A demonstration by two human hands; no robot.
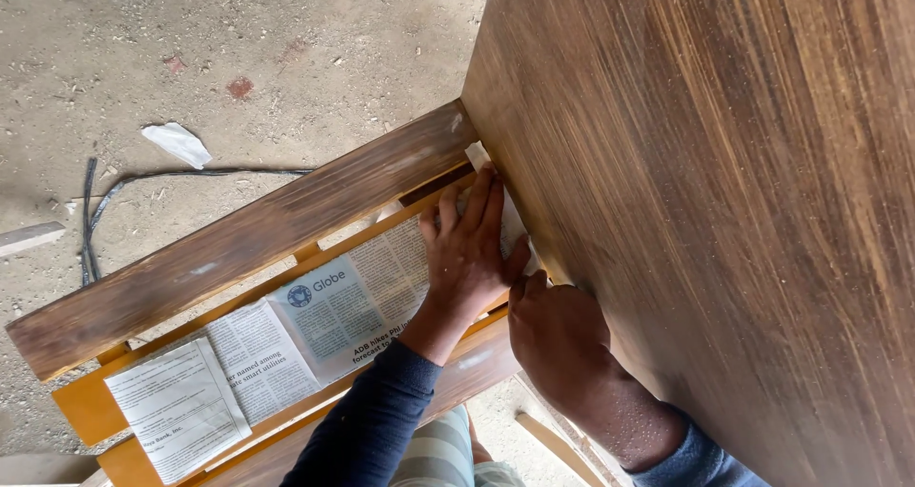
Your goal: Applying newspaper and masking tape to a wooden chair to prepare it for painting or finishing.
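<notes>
Newspaper sheets (286, 339) were laid flat along the orange-yellow rail (91, 406) of a wooden frame, apparently as masking against the dark stain seen on the neighbouring boards. Left hand (467, 249) was pressed palm-down on the paper's far end, fingers extended and slightly spread, holding the sheet into the corner where the large stained panel (724, 211) met the stained upper rail (238, 239). Right hand (558, 334) was held loosely curled against the panel's lower edge; whether anything was gripped could not be told. Concrete floor (286, 49) bore a black cable (105, 201) and a paper scrap (177, 144).
</notes>
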